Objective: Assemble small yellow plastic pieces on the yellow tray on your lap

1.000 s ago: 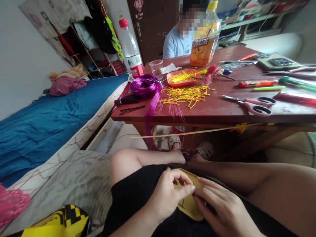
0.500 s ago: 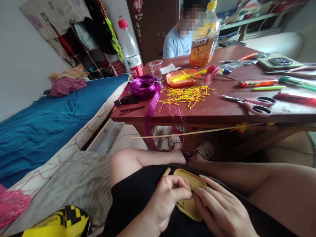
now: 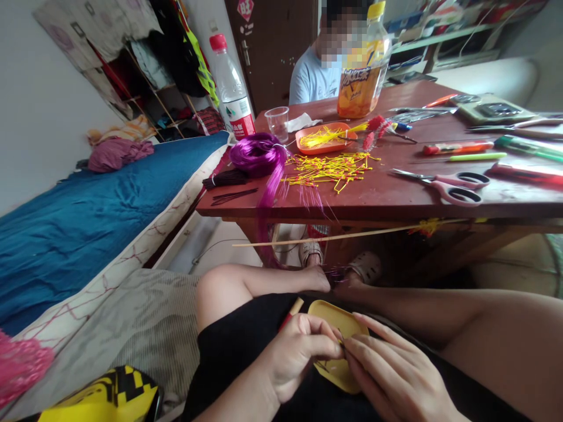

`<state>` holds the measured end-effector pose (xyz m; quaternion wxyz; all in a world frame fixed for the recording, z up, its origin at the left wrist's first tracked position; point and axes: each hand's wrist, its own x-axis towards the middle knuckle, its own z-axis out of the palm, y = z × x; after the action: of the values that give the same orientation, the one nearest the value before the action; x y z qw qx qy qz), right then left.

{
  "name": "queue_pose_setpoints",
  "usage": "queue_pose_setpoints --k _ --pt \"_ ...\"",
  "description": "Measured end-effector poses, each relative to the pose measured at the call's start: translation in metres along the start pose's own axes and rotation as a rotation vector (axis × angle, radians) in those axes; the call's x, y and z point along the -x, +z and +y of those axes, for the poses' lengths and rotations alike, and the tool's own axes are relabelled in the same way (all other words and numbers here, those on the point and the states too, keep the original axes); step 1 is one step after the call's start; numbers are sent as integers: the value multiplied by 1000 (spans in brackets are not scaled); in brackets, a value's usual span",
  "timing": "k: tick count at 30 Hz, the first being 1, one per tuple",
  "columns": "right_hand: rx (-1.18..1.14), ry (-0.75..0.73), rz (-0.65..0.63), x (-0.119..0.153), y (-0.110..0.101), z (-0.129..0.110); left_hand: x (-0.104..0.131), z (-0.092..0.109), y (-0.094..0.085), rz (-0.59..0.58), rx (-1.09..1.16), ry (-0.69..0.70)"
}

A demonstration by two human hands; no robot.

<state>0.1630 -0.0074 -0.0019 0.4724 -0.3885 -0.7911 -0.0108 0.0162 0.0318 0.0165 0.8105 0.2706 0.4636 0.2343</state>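
In my lap rests a small yellow tray, partly covered by my hands, with a few thin dark pieces in it. My left hand is closed in a pinch, thumb against forefinger, over the tray's left side. My right hand meets it at the fingertips, its fingers pressed together. Whatever sits between the fingertips is tiny and mostly hidden; a thin dark and yellow bit shows there. Beside the tray, behind my left hand, a red and tan stick-like item pokes out.
On the red-brown table lie purple thread, yellow wire-like pieces, an orange tray, pink scissors, and bottles. A thin stick runs along its front edge. A person sits across.
My hands stay together over the tray with only slight finger movement. The dark strand that showed at the fingertips is now less visible, and a yellowish bit shows there.
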Motion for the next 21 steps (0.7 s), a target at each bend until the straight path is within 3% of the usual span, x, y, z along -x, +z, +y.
queue_pose_setpoints --k 12,21 --pt "-62 -44 -78 6 -1 4 -6 5 -9 -37 -150 -78" --pt "-86 -73 -104 2 -4 6 -7 7 -13 -104 -124 -136"
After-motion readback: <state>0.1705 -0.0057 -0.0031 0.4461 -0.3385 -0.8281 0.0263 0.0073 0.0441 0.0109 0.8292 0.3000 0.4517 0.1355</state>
